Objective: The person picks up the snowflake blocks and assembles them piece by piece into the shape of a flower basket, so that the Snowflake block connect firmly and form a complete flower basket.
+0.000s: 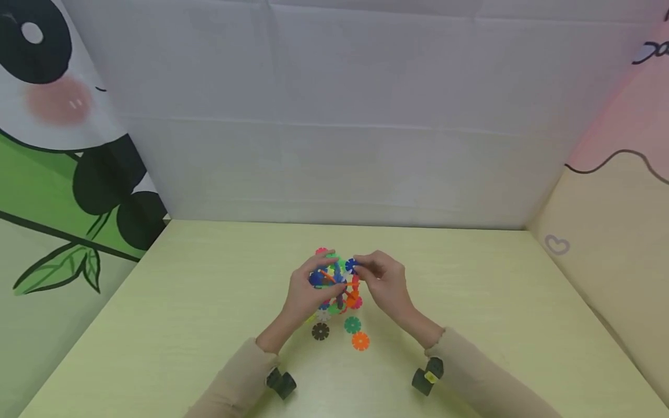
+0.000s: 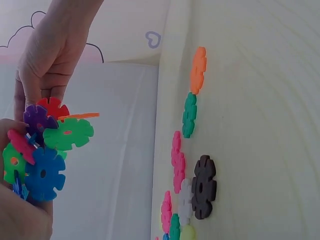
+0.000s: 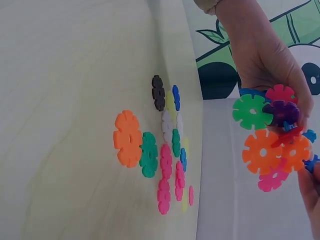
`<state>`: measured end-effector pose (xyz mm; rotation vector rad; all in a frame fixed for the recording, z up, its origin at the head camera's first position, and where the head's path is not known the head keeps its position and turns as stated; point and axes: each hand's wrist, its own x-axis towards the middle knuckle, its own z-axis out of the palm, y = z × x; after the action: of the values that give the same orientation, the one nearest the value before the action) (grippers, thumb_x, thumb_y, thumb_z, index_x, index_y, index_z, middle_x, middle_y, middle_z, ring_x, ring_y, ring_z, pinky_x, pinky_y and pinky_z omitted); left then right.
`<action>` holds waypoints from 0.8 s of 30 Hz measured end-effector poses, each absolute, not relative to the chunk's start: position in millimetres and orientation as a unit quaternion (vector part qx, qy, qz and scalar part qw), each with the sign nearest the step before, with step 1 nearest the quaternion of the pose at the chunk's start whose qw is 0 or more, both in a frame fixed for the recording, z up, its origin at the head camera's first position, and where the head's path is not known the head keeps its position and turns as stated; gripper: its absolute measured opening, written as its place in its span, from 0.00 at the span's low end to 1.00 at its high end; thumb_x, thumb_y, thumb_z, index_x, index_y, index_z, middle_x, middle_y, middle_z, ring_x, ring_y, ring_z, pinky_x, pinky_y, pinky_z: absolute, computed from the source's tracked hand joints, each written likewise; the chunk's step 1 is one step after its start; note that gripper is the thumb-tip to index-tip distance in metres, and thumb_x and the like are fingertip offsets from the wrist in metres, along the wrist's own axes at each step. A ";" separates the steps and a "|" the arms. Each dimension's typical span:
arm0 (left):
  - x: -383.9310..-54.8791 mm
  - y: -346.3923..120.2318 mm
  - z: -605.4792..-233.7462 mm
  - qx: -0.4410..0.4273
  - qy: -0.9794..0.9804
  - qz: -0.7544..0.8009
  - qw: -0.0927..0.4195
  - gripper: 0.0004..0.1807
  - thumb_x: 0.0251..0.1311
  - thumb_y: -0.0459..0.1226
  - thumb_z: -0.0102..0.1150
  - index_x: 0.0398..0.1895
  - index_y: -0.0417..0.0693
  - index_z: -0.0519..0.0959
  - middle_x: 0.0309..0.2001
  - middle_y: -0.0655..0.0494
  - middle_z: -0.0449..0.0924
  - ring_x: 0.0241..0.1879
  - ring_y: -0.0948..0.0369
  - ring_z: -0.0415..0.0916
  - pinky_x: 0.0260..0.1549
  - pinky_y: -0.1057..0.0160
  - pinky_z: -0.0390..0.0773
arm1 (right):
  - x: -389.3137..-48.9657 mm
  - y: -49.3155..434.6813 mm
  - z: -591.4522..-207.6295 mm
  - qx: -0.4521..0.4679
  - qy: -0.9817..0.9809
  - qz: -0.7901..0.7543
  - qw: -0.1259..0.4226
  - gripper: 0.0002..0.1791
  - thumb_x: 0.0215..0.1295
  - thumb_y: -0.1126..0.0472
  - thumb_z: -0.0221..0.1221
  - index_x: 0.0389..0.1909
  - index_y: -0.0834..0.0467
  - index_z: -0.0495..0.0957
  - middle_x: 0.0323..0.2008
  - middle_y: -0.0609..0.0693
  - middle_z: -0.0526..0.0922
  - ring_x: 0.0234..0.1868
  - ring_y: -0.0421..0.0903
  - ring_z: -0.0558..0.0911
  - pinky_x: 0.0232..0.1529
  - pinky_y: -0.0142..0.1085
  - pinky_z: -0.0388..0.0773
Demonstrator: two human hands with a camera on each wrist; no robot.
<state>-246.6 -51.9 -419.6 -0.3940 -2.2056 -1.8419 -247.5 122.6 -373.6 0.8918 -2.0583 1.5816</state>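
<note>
A cluster of interlocked flower-shaped plastic discs (image 3: 260, 150), in orange, green, purple, pink, red and blue, is held up above the table. My left hand (image 1: 305, 293) grips it from the left side, fingers over the top and thumb across the front. On the other side, my right hand (image 1: 388, 283) pinches a dark blue disc (image 1: 350, 266) between thumb and fingertips, right at the cluster's edge. In the left wrist view, a blue disc (image 2: 44, 175) and a green disc (image 2: 69, 133) face the camera. My left palm hides part of the cluster.
Loose discs lie on the pale yellow table (image 1: 219, 302) below my hands: a black one (image 1: 320, 331), a green one (image 1: 352, 324), an orange one (image 1: 360, 341) and several pink, white, blue and yellow ones. A white sheet (image 1: 334, 162) rises behind; printed panels flank the sides.
</note>
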 end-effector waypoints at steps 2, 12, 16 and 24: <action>-246.4 -52.0 -418.6 -0.128 -0.754 -0.634 0.110 0.25 0.53 0.31 0.69 0.56 0.41 0.76 0.63 0.44 0.67 0.55 0.45 0.72 0.44 0.54 0.79 | -247.7 122.5 -372.1 0.320 -0.734 0.562 0.207 0.09 0.54 0.83 0.59 0.37 0.75 0.78 0.30 0.64 0.80 0.30 0.58 0.84 0.35 0.38 0.81; -242.4 -56.4 -416.4 -0.068 -0.768 -0.636 0.036 0.36 0.59 0.38 0.65 0.68 0.43 0.61 0.60 0.42 0.70 0.60 0.46 0.66 0.55 0.46 0.70 | -250.5 124.6 -383.1 0.331 -0.730 0.538 0.262 0.09 0.52 0.84 0.60 0.35 0.74 0.78 0.30 0.63 0.80 0.27 0.56 0.82 0.31 0.40 0.82; -242.7 -58.7 -422.6 -0.061 -0.773 -0.631 0.012 0.35 0.59 0.40 0.65 0.67 0.43 0.62 0.49 0.44 0.77 0.48 0.49 0.76 0.45 0.53 0.78 | -252.3 125.1 -386.3 0.345 -0.726 0.531 0.270 0.10 0.51 0.84 0.61 0.35 0.74 0.78 0.29 0.62 0.80 0.27 0.56 0.82 0.30 0.39 0.82; -244.2 -65.8 -421.9 -0.100 -0.775 -0.624 0.007 0.39 0.56 0.36 0.68 0.70 0.45 0.60 0.59 0.42 0.70 0.56 0.45 0.70 0.53 0.44 0.70 | -252.6 125.8 -386.4 0.357 -0.719 0.533 0.269 0.11 0.50 0.85 0.61 0.35 0.74 0.79 0.30 0.63 0.80 0.28 0.56 0.82 0.31 0.39 0.82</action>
<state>-244.2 -65.8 -421.9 -0.3135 -2.4232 -1.9512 -252.6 125.8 -386.4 0.9632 -1.9372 1.4362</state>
